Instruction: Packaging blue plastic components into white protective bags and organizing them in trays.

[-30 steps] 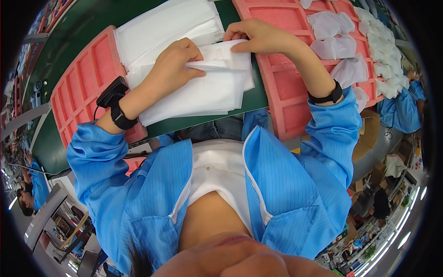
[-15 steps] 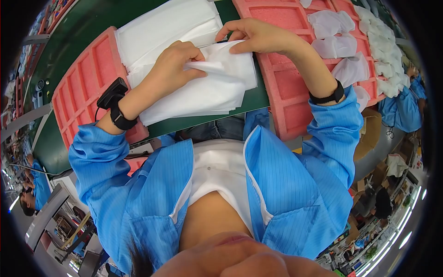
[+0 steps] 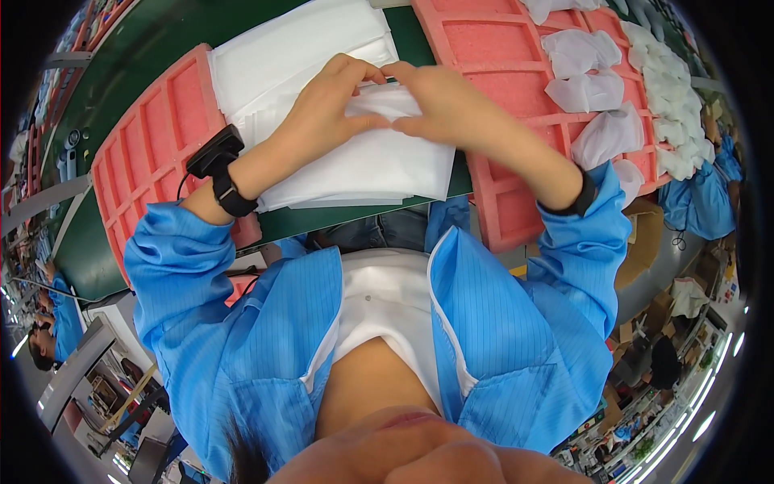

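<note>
My left hand (image 3: 329,106) and my right hand (image 3: 445,103) meet over a pile of thin white sheets or bags (image 3: 355,179) at the table's near edge. Between their curled fingers is a bunched piece of thin white material (image 3: 385,102), gripped from both sides. The fingertips nearly touch at its far and near ends. Whether anything lies inside the material is hidden by my fingers. Farther off, a second white stack (image 3: 294,56) lies flat, partly under the nearer pile.
A pink compartmented foam tray (image 3: 179,109) lies left of the sheets on the green table (image 3: 145,56). More pink foam trays (image 3: 484,44) stand at right, several white wrapped bundles (image 3: 584,52) on them. Another person's blue sleeve (image 3: 700,198) shows at far right.
My hands have drawn together above the pile. The right hand moved nearer and now curls inward; the loose sheet edge that was lifted is bunched between both hands.
</note>
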A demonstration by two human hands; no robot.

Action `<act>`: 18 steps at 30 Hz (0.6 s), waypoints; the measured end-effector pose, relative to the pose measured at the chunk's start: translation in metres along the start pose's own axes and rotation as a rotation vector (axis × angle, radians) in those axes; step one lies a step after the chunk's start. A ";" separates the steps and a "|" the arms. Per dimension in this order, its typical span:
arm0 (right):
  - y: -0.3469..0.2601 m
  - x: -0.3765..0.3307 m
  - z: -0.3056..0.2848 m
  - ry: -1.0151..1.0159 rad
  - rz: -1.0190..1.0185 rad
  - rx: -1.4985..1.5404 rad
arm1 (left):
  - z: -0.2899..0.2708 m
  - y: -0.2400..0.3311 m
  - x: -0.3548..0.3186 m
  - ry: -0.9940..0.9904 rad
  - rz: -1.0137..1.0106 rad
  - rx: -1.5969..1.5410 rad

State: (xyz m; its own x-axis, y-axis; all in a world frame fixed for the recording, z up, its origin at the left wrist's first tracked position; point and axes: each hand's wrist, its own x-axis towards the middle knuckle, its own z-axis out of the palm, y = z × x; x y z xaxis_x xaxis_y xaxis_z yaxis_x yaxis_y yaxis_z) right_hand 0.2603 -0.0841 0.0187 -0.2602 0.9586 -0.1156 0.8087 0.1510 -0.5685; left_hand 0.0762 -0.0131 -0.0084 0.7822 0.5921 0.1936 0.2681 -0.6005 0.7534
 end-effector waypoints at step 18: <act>-0.025 -0.040 -0.024 -0.005 -0.118 0.381 | -0.096 0.033 -0.049 -0.347 -0.263 -0.024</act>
State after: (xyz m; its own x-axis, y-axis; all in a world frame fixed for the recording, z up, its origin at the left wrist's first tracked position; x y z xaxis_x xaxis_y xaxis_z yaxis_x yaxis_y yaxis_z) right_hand 0.2636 -0.1200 0.0570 -0.3426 0.9388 -0.0351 0.5199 0.1583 -0.8394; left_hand -0.0079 -0.0102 0.0673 0.8331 0.5047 -0.2263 0.4731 -0.4383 0.7642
